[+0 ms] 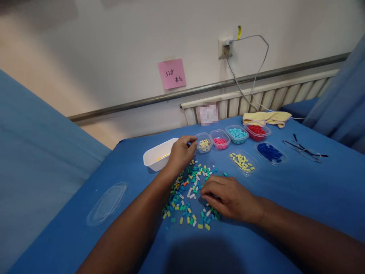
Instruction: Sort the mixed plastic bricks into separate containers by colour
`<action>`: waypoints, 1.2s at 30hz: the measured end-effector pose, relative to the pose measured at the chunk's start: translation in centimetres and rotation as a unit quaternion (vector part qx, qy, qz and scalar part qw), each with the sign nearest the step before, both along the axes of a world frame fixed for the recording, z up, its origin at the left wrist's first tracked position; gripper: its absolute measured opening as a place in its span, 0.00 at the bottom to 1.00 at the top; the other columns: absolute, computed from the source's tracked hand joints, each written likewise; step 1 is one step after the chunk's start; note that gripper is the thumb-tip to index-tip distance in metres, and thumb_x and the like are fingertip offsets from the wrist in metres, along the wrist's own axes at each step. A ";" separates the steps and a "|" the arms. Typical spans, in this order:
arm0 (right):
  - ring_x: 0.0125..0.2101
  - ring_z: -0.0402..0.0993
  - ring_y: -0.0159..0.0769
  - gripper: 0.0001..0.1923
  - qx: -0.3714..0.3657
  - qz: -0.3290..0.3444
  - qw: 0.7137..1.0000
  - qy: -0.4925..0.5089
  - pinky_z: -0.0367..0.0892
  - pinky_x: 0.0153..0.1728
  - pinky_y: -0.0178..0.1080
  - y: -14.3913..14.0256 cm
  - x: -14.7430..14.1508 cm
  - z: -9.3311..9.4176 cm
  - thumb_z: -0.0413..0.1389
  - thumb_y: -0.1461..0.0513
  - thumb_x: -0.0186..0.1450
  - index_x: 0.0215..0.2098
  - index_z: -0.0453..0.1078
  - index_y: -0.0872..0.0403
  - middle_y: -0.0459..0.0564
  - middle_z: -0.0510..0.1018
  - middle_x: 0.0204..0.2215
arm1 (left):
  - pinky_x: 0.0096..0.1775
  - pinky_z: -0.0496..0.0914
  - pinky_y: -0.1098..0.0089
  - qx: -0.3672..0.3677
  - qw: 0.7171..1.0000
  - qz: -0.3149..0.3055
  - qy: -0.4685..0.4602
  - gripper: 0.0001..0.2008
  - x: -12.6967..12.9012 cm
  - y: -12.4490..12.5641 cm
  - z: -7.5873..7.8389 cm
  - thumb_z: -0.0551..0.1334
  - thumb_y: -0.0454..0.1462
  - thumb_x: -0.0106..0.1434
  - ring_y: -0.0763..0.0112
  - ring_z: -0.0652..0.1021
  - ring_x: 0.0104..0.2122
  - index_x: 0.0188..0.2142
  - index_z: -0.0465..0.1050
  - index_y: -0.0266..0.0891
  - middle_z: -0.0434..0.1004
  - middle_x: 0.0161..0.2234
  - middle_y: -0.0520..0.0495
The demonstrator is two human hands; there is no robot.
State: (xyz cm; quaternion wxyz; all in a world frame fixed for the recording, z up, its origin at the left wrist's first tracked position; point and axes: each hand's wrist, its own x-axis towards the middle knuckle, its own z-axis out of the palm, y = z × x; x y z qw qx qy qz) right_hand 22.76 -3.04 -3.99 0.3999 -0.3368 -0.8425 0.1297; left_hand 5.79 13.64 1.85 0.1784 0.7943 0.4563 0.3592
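Note:
My left hand [182,153] is closed, thumb and fingers bent together at the left rim of a clear plastic tub of cream blocks [204,144]. Whatever it may pinch is too small to make out. Lower down, my right hand [229,198] rests at the right side of a loose spread of tiny building blocks [185,207] in green, yellow, white, blue and a few orange. Its fingers curl down onto the blocks, and their tips are hidden. Beside the left hand stands a white tray [150,161] with a few yellow-orange pieces inside.
Tubs of pink [220,141], light blue [237,134] and red blocks [256,130] line the back. Lids hold yellow [242,162] and dark blue blocks [269,152]. Glasses [306,149], a yellow cloth [268,117] and clear lids [107,203] lie on the blue sheet.

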 end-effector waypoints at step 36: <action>0.35 0.84 0.36 0.25 -0.490 -0.055 0.787 0.370 0.78 0.34 0.37 3.1 4.3 -1.7 0.79 0.48 0.55 0.44 0.83 0.52 0.52 0.88 0.42 | 0.49 0.75 0.60 -0.062 0.933 -0.051 0.350 0.19 -6.2 -9.1 -2.3 0.62 0.41 0.73 0.53 0.83 0.52 0.60 0.80 0.45 0.80 0.56 0.40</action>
